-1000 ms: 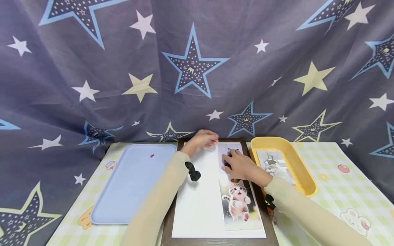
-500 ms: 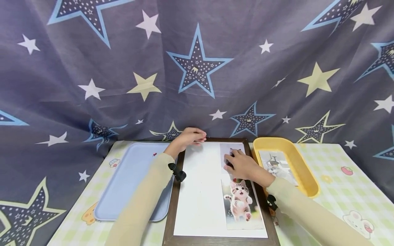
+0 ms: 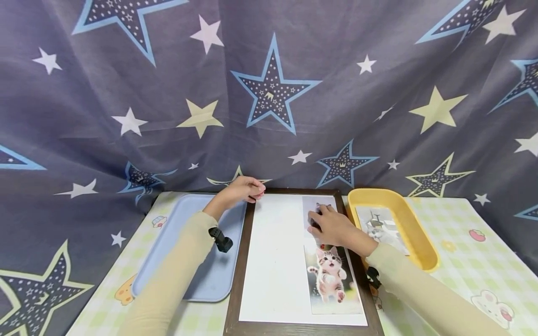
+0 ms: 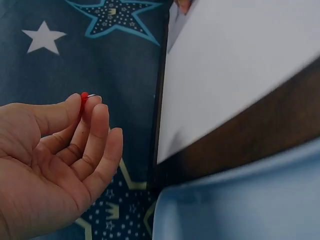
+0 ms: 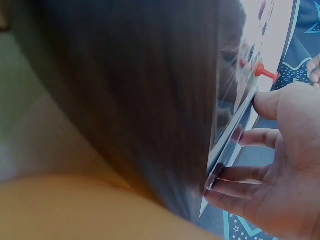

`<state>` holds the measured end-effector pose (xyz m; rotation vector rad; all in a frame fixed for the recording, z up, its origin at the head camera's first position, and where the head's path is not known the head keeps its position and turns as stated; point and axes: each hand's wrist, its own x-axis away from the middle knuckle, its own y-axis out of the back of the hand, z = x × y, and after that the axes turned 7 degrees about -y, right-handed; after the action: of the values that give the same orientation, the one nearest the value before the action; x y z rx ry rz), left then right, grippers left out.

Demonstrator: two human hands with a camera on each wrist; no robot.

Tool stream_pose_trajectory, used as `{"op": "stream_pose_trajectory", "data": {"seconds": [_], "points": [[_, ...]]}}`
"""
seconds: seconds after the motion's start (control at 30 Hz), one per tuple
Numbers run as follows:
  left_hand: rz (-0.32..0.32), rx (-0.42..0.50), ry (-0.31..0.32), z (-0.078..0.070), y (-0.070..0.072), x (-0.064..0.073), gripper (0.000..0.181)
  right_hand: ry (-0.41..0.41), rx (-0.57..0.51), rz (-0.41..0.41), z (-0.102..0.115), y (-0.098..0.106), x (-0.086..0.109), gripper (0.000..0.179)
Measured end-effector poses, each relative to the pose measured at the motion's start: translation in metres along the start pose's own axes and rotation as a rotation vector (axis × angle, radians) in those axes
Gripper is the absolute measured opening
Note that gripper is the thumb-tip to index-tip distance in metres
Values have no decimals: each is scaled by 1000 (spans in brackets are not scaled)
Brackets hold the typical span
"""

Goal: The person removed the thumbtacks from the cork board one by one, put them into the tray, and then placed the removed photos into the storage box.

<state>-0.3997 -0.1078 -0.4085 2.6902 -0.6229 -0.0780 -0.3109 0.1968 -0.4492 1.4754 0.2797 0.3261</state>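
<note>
My left hand (image 3: 238,192) is over the far left corner of a brown-framed white board (image 3: 273,261). It pinches a red push pin (image 4: 84,98) between thumb and fingertip, the metal point showing in the left wrist view. My right hand (image 3: 335,227) presses its spread fingertips on a pale cat photo (image 3: 310,205) at the board's far right, covering much of it. Below lies a jumping-kitten photo (image 3: 329,282) on the board. A second red push pin (image 5: 265,73) stands in it near my right thumb in the right wrist view.
Left of the board lies a light blue tray (image 3: 210,280), partly under my left arm. On the right stands a yellow bin (image 3: 414,233) holding a grey-and-white picture (image 3: 380,228). A star-patterned curtain (image 3: 269,154) hangs behind the checked tablecloth (image 3: 458,261).
My left hand has moved left along the board's far edge to its far left corner, and its arm now hides the pin on the tray. My right hand stays on the photo.
</note>
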Motion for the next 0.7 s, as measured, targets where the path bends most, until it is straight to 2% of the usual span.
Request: {"op": "stream_pose_trajectory", "data": {"seconds": [0.2,0.43,0.7], "points": [[7,-55,31,5,13,9,23,2,-8,6,0,-2,0,53],[-17,-131,65,12,23,16,32,-2,-9,7,-1,-2,0,53],[-9,-166,44,16,39,30,26,4,5,-1,-2,-2,-1,53]]}}
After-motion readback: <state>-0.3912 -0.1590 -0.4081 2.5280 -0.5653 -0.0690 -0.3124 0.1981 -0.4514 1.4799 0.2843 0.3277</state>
